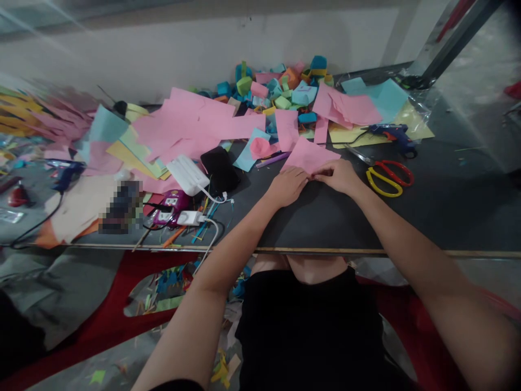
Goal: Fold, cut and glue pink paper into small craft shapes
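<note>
A piece of pink paper (311,154) lies on the dark table in front of me, one corner pointing away. My left hand (288,185) rests on its near left edge with the fingers stretched flat. At the near right edge, my right hand (338,175) pinches the paper between thumb and fingers. Both hands' fingertips almost meet at the edge closest to me, and they partly cover it. Scissors (386,172) with one red and one yellow handle lie to the right of my right hand. Beyond my left hand is a purple pen (273,159).
Pink sheets (191,117) and a heap of small coloured paper shapes (280,89) spread along the wall. A blue glue gun (393,136) lies at right, another glue gun (67,172) at left. A white power bank (188,175), a black pouch (220,167) and a purple power strip (173,206) sit left.
</note>
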Tool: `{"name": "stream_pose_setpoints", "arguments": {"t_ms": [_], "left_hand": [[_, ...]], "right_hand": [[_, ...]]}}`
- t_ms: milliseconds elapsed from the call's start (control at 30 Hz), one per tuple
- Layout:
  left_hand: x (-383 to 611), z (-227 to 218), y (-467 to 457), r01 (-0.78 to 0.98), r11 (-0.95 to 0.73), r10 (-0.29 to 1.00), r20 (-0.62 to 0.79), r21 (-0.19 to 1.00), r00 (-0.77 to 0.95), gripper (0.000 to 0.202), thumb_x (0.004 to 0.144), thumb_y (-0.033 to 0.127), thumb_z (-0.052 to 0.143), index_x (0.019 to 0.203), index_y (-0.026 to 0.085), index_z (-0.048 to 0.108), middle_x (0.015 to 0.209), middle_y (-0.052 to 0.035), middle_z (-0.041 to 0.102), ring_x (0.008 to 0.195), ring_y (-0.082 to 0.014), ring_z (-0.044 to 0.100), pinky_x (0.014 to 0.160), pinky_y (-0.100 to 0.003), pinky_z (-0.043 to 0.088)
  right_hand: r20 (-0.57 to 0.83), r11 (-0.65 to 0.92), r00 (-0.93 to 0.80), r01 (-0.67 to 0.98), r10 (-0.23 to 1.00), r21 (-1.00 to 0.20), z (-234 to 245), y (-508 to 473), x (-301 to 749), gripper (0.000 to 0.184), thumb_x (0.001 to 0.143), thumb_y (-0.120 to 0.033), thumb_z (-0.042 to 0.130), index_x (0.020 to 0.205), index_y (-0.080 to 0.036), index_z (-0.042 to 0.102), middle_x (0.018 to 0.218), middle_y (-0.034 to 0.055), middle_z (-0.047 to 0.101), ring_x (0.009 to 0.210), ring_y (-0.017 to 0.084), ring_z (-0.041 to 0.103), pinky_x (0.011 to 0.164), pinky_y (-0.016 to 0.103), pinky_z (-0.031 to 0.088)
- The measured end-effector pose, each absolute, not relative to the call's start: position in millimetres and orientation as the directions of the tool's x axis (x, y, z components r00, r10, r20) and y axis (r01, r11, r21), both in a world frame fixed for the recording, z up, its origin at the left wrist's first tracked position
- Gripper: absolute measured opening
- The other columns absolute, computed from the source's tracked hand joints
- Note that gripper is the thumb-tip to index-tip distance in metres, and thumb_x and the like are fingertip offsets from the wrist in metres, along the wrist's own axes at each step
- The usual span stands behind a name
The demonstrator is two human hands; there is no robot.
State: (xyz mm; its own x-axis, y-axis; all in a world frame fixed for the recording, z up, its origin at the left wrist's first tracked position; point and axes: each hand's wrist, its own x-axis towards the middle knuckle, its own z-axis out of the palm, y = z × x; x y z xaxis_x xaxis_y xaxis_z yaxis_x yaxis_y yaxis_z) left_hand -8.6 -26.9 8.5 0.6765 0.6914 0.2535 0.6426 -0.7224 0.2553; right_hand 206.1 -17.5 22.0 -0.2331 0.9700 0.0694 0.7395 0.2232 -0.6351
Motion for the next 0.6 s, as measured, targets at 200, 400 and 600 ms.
{"name": "stream_pose_setpoints", "arguments": {"t_ms": [200,400,600], "left_hand": [[-10.7,9.2,-24.9,0.652,-0.731,0.682,0.251,0.204,0.686,0.031,0.096,0.009,0.043,0.111,0.020,0.069,0.112,-0.0072,0.074,0.108,-0.0200,0.066,0.100,-0.037,0.050],[-11.6,16.5,-27.9,0.664,-0.723,0.690,0.250,0.193,0.679,0.037,0.095,0.006,0.042,0.112,0.019,0.072,0.111,-0.0076,0.075,0.110,-0.0202,0.066,0.098,-0.036,0.050],[-17.9,21.7,-26.4,0.633,-0.753,0.656,0.267,0.178,0.706,0.038,0.094,0.003,0.044,0.108,0.020,0.075,0.111,-0.0069,0.076,0.116,-0.0188,0.066,0.100,-0.035,0.052]], "right_hand": [[0.071,0.239,-0.249,0.750,0.966,-0.616,22.1,-17.1,206.2,0.020,0.080,-0.023,0.076,0.098,-0.022,0.085,0.088,0.0064,0.080,0.077,0.019,0.070,0.075,0.036,0.053],[0.079,0.245,-0.254,0.732,0.964,-0.636,21.3,-16.4,206.6,0.018,0.080,-0.023,0.076,0.096,-0.025,0.084,0.090,0.0041,0.081,0.077,0.018,0.070,0.075,0.034,0.054],[0.077,0.237,-0.243,0.739,0.967,-0.631,21.1,-16.9,206.2,0.019,0.080,-0.023,0.078,0.097,-0.021,0.084,0.089,0.0067,0.081,0.077,0.019,0.070,0.076,0.035,0.054]]}}
